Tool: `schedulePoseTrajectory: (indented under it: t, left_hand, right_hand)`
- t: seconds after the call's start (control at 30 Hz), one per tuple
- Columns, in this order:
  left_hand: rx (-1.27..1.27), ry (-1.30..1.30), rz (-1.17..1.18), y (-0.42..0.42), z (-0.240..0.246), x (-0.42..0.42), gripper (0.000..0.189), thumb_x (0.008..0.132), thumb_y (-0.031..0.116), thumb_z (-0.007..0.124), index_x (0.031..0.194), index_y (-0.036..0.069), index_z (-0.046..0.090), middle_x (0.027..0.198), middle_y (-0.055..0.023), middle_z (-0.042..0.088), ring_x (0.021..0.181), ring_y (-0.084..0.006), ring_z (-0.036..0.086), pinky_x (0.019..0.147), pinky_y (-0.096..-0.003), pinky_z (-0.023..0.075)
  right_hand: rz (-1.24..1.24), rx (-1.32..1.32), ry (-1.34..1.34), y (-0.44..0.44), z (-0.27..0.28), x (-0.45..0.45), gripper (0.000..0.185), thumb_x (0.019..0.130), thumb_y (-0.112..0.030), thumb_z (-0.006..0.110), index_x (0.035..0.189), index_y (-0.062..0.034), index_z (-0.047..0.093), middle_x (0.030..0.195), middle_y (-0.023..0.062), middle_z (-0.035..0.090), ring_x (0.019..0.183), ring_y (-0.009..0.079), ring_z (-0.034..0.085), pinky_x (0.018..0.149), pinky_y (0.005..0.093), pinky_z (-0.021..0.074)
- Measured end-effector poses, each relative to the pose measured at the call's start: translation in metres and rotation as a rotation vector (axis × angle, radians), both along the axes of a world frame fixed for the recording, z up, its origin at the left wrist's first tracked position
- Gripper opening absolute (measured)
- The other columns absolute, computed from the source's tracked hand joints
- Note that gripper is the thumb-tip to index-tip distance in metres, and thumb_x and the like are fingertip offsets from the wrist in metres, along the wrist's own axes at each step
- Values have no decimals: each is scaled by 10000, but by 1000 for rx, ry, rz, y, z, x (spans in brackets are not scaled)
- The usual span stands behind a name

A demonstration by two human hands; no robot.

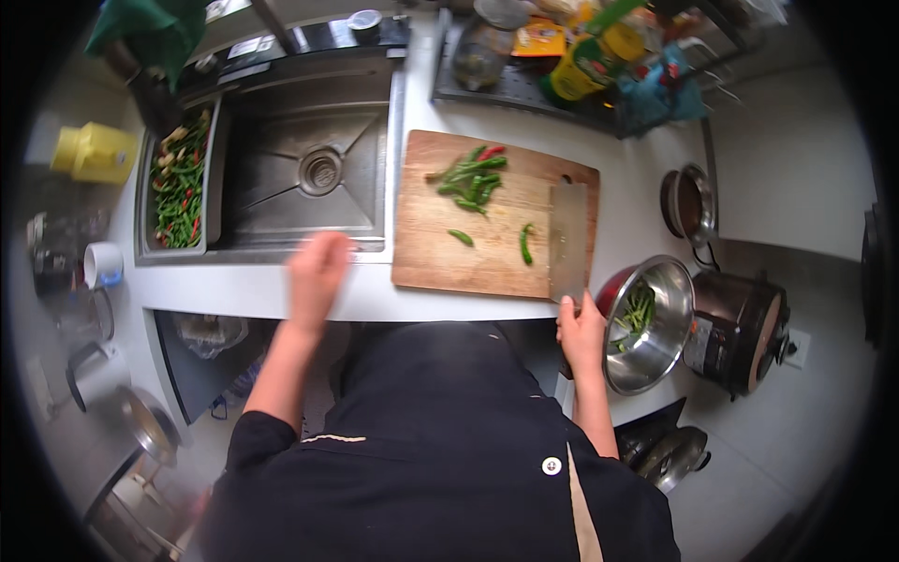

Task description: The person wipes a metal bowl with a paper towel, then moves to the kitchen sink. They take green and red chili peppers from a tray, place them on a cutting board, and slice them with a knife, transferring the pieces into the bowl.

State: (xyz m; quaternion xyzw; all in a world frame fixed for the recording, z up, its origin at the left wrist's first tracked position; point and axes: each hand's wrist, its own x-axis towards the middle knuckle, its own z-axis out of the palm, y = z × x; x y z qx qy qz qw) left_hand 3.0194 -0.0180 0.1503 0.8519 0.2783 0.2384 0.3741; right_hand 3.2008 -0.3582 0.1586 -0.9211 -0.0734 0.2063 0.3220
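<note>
My right hand grips the handle of a cleaver, whose broad blade is over the right side of a wooden cutting board. A pile of green chili peppers with some red ones sits on the board's upper part. Two green peppers are apart from it: a short piece and a curved one near the blade. My left hand, motion-blurred with fingers curled, is over the front edge of the sink, left of the board. Whether it holds anything is unclear.
A narrow tray of green and red chilies stands along the sink's left side. To the right are a steel bowl with cut green pieces and a cooker. Behind the board, a dark rack holds jars and bottles.
</note>
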Motion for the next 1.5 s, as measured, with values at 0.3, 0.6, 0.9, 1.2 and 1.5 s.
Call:
schedulePoseTrajectory:
  t: [0.3, 0.6, 0.9, 1.2, 1.5]
  left_hand:
    - [-163, 294, -556, -156, -120, 162, 344, 869, 283, 556, 754, -16, 681, 772, -259, 663, 751, -432, 662, 720, -526, 528]
    - [-115, 394, -544, -159, -173, 178, 356, 865, 314, 605, 794, -16, 715, 773, -260, 665, 768, -417, 673, 740, -503, 535]
    - [-304, 556, -502, -155, -111, 189, 344, 865, 313, 622, 748, 3, 713, 747, -239, 663, 749, -407, 668, 741, -483, 531]
    - [-568, 679, -553, -147, -98, 194, 375, 877, 261, 595, 591, 33, 675, 532, -109, 625, 531, -263, 650, 640, -393, 539]
    - [-116, 823, -298, -168, -85, 197, 367, 918, 240, 583, 630, 25, 657, 536, -89, 623, 517, -221, 640, 587, -370, 527]
  right_hand:
    - [106, 85, -58, 4, 29, -21, 268, 912, -123, 583, 1124, 40, 582, 740, 281, 608, 697, 449, 621, 621, 505, 474]
    - [183, 48, 3, 3, 17, -10, 212, 941, -112, 574, 1122, -2, 575, 725, 220, 634, 662, 408, 639, 581, 454, 472]
    - [249, 26, 117, 6, 32, 7, 191, 954, -123, 547, 1079, 20, 563, 749, 234, 651, 699, 437, 639, 602, 491, 478]
    - [215, 15, 112, 22, 19, 10, 233, 952, -122, 530, 1103, 51, 569, 782, 288, 639, 788, 488, 628, 670, 525, 493]
    - [248, 151, -247, 51, -23, 23, 238, 946, -152, 541, 1094, 20, 612, 762, 279, 641, 743, 469, 634, 648, 506, 507]
